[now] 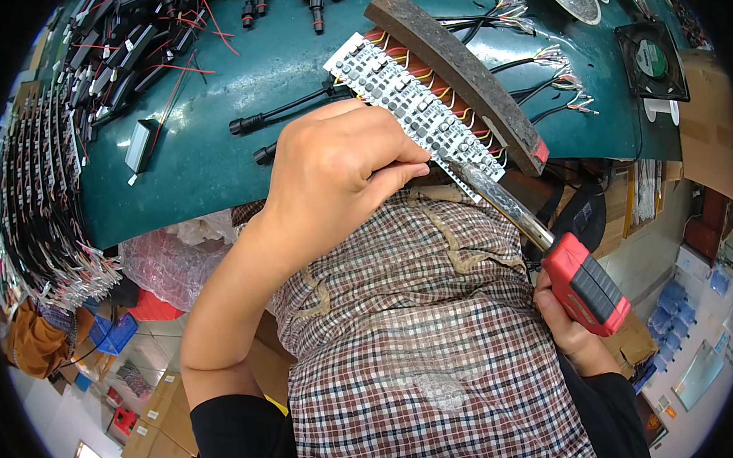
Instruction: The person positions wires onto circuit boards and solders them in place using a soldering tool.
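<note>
My right hand is wrapped round the red and black handle of a soldering iron. The iron's metal barrel slants up and left, its tip at the lower edge of a white circuit board panel full of small dark components. My left hand reaches over the panel's near edge, thumb and forefinger pinched together close to the tip. Whatever lies between those fingers is too small to make out. Red and yellow wires stick out along the panel's far side, beside a long dark bar with a red end.
Black cables with plugs lie left of the panel, cables with stripped ends to its right. A small boxed module and a heap of black modules sit at left. Wired strips hang there. A fan stands at right.
</note>
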The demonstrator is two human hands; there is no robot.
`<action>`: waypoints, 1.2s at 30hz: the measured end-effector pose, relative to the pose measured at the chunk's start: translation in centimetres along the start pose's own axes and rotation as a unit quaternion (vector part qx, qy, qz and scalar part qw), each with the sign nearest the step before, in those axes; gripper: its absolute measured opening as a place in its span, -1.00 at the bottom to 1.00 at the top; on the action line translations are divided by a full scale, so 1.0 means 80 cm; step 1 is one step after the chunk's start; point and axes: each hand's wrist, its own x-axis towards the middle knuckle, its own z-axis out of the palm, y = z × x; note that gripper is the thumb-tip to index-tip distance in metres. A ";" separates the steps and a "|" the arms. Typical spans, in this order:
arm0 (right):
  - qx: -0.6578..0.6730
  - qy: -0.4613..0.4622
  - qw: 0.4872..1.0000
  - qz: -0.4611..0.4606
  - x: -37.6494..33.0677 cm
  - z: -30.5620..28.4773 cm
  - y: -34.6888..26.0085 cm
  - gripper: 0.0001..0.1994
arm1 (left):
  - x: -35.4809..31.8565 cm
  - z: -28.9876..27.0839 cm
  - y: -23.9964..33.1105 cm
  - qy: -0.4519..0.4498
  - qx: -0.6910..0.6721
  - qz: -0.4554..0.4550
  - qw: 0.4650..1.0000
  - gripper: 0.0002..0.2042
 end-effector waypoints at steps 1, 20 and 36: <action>0.000 0.000 1.000 0.000 0.000 0.001 0.000 -0.77 | 0.000 0.000 0.000 0.005 0.009 0.010 1.000 -0.85; -0.024 -0.008 0.999 -0.030 0.004 0.002 -0.004 -0.73 | 0.001 0.001 0.008 0.023 0.048 0.039 0.998 -0.82; 0.036 0.017 0.996 0.080 -0.004 -0.006 -0.006 -0.81 | 0.002 0.000 0.014 0.019 0.071 0.040 0.996 -0.83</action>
